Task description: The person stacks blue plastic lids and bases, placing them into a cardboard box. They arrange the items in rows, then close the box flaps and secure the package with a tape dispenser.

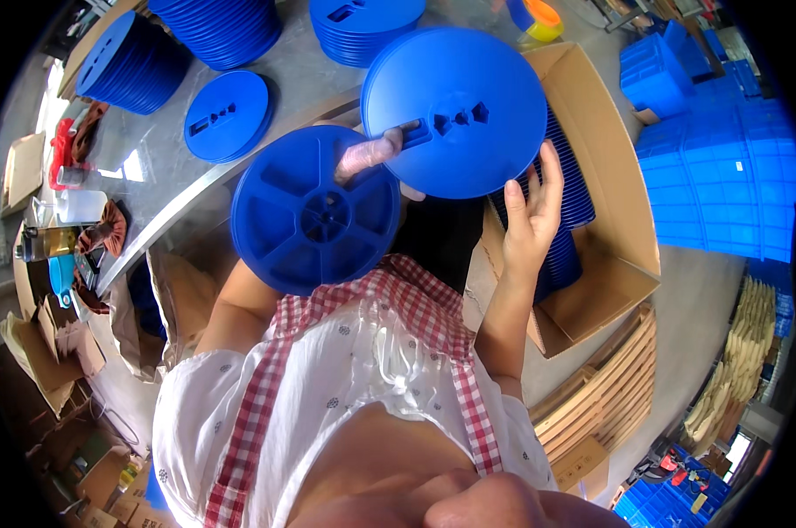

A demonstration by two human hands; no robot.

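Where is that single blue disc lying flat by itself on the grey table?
In the head view, the lone blue disc lies upper left on the grey table, in front of the stacks of blue discs and left of the held disc.

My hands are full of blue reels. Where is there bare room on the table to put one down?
The table is bare between the single flat disc and the disc stacks along its far side. The left end is crowded with bottles and rags. The box is packed with discs.

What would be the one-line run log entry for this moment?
left hand: holds spoked blue reel | right hand: supports flat blue disc | behind: cardboard box of discs
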